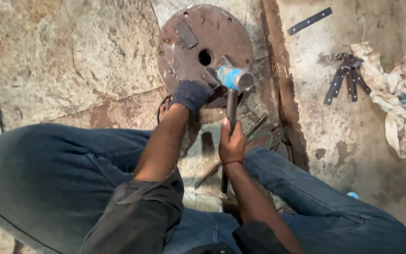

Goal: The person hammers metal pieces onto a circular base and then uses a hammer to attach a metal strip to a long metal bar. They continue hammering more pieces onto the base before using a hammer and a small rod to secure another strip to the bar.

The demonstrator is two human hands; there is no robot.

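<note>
While you crouch over the floor, your right hand (231,143) is wrapped around the handle of the hammer (234,89), whose blue-banded head is raised at the centre of the frame, just below the hole in the rusty disc (198,44). Your gloved left hand (190,95) is clenched on a small metal piece (215,90) at the disc's lower edge, probably to steady it on that hard surface beneath the head. I cannot tell how the piece is shaped. At the upper right, well apart, lie a flat strip (309,21), a bundle of similar strips (346,77) and a crumpled rag (393,96), likely set out of the swing's way.
</note>
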